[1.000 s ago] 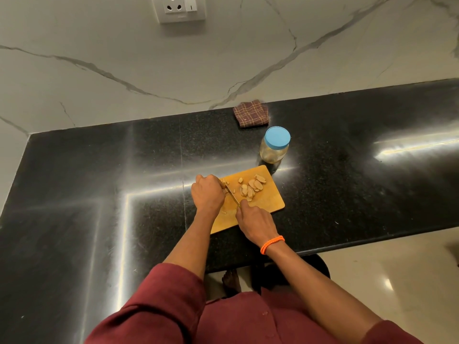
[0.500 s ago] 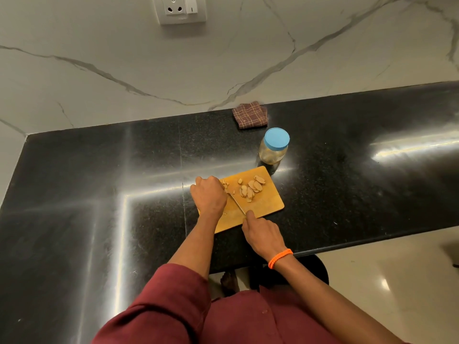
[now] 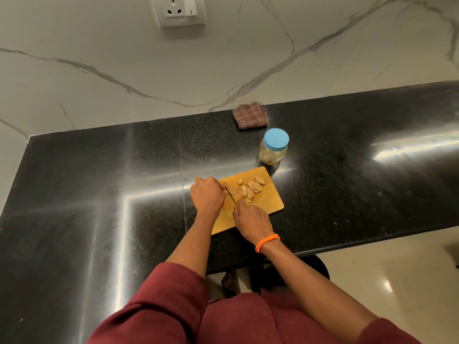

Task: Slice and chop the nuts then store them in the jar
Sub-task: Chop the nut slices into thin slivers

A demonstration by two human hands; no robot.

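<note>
One wooden cutting board (image 3: 269, 203) sits on the black counter (image 3: 99, 194), and everything is placed from it. Two hands are at work over its left half. The right hand (image 3: 250, 220) is at the board's near edge, fingers curled round the handle of one knife (image 3: 231, 194), whose blade angles up and left across the wood. The left hand (image 3: 207, 194) is on the board's left edge, fingers bunched down against the blade; what it pins is hidden. One loose cluster of nuts (image 3: 250, 188) lies on the board's far right part, roughly eight slices, plus one small bit (image 3: 224, 214) near the left hand. One jar (image 3: 272, 150), blue lid on, stands just beyond the board's far right corner. One checked cloth (image 3: 250, 115) lies farther back, by the wall. One orange band (image 3: 267, 242) circles the right wrist. No readable writing anywhere.
</note>
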